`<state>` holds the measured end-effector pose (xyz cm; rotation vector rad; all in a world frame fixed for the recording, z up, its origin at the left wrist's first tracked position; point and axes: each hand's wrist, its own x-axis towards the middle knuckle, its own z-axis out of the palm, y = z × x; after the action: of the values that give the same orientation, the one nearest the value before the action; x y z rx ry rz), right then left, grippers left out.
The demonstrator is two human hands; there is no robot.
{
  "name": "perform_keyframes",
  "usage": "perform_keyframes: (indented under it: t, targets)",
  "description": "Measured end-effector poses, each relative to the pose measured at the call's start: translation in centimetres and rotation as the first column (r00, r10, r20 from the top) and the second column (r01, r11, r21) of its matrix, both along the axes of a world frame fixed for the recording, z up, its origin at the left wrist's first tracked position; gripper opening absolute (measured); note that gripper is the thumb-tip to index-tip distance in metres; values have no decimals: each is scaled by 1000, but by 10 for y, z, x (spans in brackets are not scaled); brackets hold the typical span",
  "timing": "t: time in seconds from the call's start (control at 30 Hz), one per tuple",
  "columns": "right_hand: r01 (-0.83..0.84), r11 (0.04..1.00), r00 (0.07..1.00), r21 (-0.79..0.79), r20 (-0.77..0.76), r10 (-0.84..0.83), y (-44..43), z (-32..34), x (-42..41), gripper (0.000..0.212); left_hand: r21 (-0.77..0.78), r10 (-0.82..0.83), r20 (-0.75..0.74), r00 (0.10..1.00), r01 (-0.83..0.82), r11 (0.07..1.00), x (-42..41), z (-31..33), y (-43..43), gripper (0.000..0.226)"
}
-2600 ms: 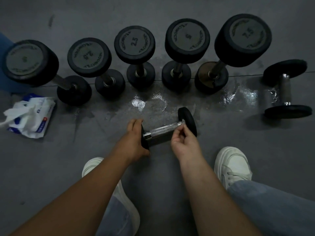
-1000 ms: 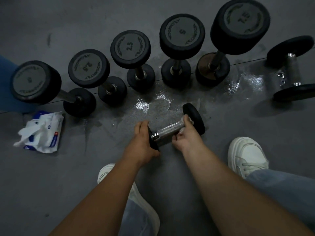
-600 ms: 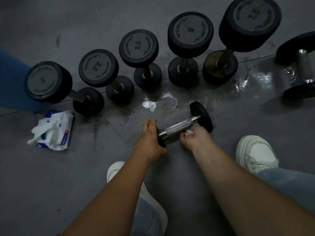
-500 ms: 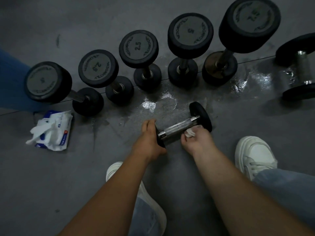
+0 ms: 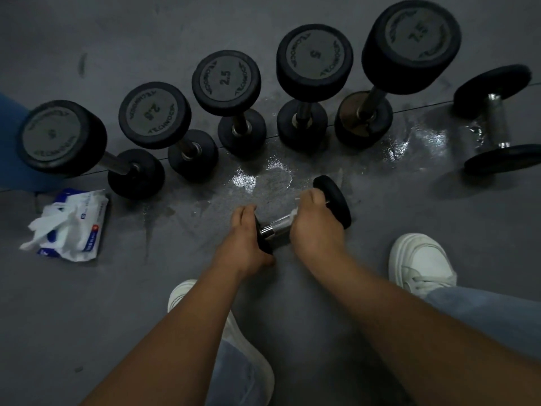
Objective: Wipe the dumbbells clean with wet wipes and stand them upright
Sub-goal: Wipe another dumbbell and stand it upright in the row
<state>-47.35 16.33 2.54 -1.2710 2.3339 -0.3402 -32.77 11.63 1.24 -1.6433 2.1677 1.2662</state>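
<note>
Right hand [image 5: 316,224] moved over handle, fingers clenched on wet wipe [image 5: 293,213], left hand [image 5: 243,244] grasping small dumbbell [image 5: 333,200] end, centre frame.

Views: one only, the head camera, so no second view overlaps it
Position: worn on the person's head, above the grey floor [image 5: 87,317]
Facing: forward and steeply down
Nearness: forearms enter from 6 o'clock and fill the lower frame; row of upright dumbbells [image 5: 225,80] runs from 9 to 1 o'clock
Lens: wide-angle, edges bowed
</note>
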Motion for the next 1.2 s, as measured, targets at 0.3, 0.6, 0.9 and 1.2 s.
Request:
perform_keyframes:
  t: [0.3, 0.6, 0.9, 1.2]
  targets:
    - [-226, 916, 966, 332, -46, 255, 45, 1, -16, 48, 1, -8, 0, 1000, 8, 1000, -1, 2, -1, 121]
    - [96, 990, 949, -101, 309, -61, 39, 7, -10, 11, -11, -5, -24, 1000, 5, 1000, 0, 0, -3, 122]
    - [-350, 827, 830, 441, -263, 492, 8, -1, -16, 68, -1, 1, -31, 1000, -1, 1000, -1, -1, -4, 124]
    - [-459, 721, 686, 520, -308, 659, -10, 28, -37, 50, 12, -10, -16, 1000, 10, 1000, -2, 2, -9, 125]
